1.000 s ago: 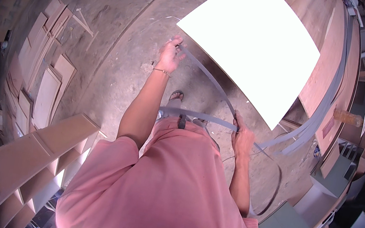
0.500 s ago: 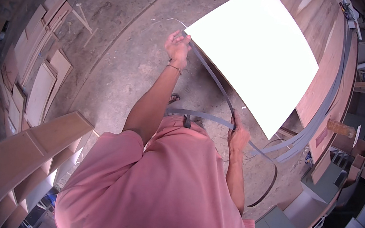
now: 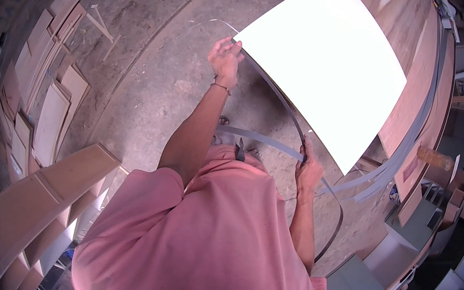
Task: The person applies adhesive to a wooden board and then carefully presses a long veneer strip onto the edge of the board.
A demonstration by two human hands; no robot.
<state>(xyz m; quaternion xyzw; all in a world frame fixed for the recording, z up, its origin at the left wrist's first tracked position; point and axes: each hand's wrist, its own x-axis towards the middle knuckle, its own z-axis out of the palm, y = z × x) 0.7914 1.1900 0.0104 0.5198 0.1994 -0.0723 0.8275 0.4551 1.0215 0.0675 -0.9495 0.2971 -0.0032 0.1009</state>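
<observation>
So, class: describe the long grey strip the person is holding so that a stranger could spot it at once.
Start at the big white rectangular panel on the concrete floor. Along its near edge runs a thin grey flexible strip, held between the left hand and the right hand. Unlike the loose grey strips lying to the right, it is lifted and bowed.

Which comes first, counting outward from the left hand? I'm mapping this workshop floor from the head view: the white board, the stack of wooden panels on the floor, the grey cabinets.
From the left hand:
1. White board, just to its right, its corner beside the fingers.
2. Stack of wooden panels, on the floor, far to its left.
3. Grey cabinets, lower right, past the right hand.
</observation>
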